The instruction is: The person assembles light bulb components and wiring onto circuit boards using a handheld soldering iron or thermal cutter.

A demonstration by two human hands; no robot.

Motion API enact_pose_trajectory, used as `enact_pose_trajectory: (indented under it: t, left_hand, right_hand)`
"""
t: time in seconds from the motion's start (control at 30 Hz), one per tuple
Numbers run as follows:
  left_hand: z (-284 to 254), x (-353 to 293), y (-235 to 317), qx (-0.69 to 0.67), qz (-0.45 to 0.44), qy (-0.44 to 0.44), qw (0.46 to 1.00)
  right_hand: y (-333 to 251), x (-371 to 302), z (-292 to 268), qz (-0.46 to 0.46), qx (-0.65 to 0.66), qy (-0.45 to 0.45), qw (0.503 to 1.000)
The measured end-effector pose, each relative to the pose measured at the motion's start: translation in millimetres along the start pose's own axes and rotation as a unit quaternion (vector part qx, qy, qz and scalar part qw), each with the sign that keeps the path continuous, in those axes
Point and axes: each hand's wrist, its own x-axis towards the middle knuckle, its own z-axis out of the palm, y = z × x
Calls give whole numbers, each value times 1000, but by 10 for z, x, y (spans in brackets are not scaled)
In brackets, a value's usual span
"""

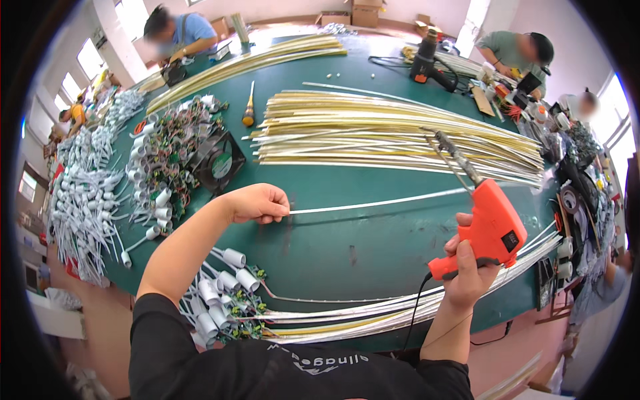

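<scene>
My left hand pinches the near-left end of a thin white strip, which stretches to the right just above the green table. In my right hand is a red soldering gun, its fingers wrapped round the handle. The gun's metal tip points up and to the left, over a wide bundle of white and yellow strips. The strip's far end passes behind the gun's nose, apart from my right fingers. A black cord hangs from the gun's handle toward the table's front edge.
Left of my arm lie a small black fan and wired white lamp caps. More caps with long strips sit at the near edge. A screwdriver and a heat gun lie farther back. Several people work around the table.
</scene>
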Motion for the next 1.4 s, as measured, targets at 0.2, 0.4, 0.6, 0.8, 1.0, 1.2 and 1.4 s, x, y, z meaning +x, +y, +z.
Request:
enact_pose_trajectory:
  t: [0.2, 0.4, 0.6, 0.8, 1.0, 1.2, 1.4]
  left_hand:
    - [293, -182, -74, 126, -43, 35, 990]
    - [8, -451, -257, 164, -86, 63, 981]
    - [110, -177, -262, 78, 33, 161, 983]
    - [137, 64, -111, 0, 15, 180, 983]
    - [216, 168, -61, 136, 32, 180, 974]
    - [242, 199, -2, 151, 18, 199, 968]
    - [215, 236, 24, 246, 37, 230, 941]
  right_hand:
    - [20, -5, 64, 6, -4, 1, 1000]
    - [51, -11, 73, 12, -19, -11, 1000]
    - [65, -31, 94, 17, -20, -17, 1000]
    - [78, -33, 109, 23, -22, -13, 999]
    - [94, -29, 104, 25, -29, -20, 999]
    - [124, -22, 82, 17, -32, -16, 999]
    - [154, -13, 76, 18, -30, -19, 999]
